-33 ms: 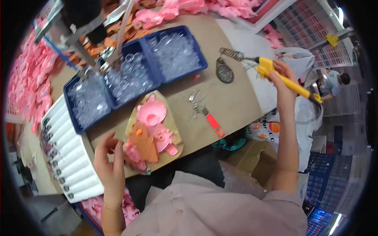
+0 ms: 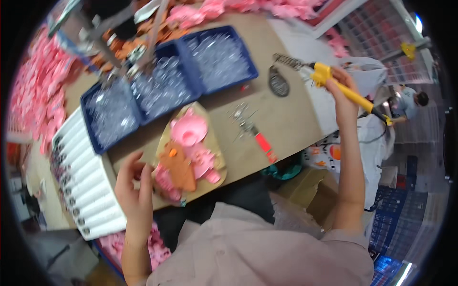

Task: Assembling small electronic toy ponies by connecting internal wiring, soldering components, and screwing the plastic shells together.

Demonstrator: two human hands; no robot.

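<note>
L hand [image 2: 135,188] half-curled, R hand [image 2: 341,99] clenched

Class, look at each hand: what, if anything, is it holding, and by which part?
The right hand holds the yellow tool by its handle, just behind the bulky front. The left hand appears empty.

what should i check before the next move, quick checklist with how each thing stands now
1. Right hand gripping the yellow tool by its handle: ok.
2. Yellow tool's front end clear of the wire coil: cannot tell, they sit close together and the view is blurred.
3. Left hand free: ok, no item shows in it.
4. Left hand clear of the pink pieces: cannot tell, its fingertips are right beside them.
5. Orange piece lying on the tan board: ok.
6. Red-handled tool off the tan board: ok, it lies to the right.
</note>
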